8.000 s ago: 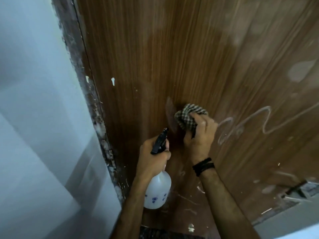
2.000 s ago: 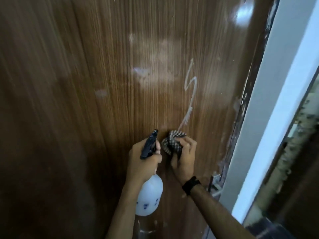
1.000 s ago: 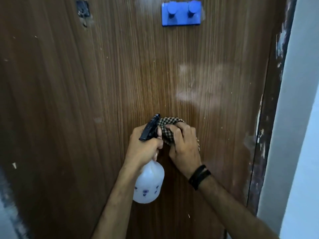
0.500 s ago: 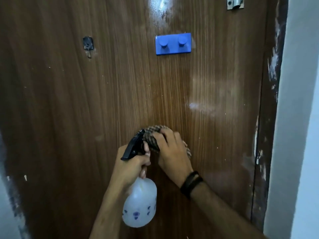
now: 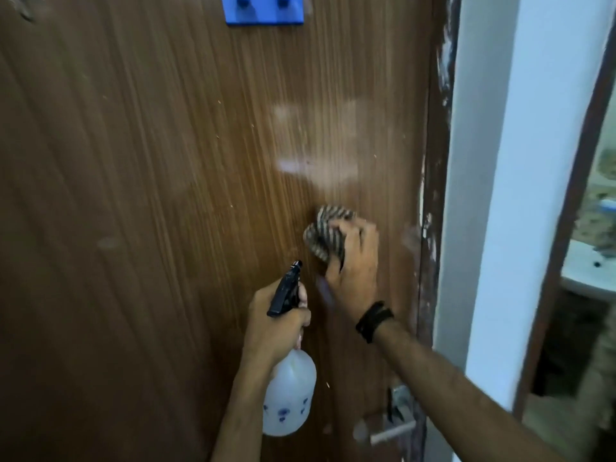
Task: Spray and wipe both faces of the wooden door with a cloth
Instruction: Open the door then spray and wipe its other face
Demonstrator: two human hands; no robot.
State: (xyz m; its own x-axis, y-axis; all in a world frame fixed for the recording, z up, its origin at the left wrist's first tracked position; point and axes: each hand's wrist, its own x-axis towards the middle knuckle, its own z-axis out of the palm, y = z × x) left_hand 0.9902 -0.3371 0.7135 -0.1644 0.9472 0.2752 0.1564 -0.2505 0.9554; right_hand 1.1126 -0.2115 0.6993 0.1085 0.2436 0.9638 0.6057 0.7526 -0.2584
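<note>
Right hand (image 5: pixel 353 261) clutches the checked cloth (image 5: pixel 325 235) against the wooden door (image 5: pixel 150 195). Left hand (image 5: pixel 276 325) grips the spray bottle (image 5: pixel 289 393). Blue hook plate (image 5: pixel 265 10) above; metal handle (image 5: pixel 388 430) below; white frame (image 5: pixel 493 161) right.

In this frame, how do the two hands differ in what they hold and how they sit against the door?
The left hand grips the neck of the spray bottle, off the wooden door; the right hand presses the checked cloth onto it. The left hand sits lower; the right is higher, nearer the door's right edge. Only the right wrist wears a dark band. Both are raised before the same door face.
</note>
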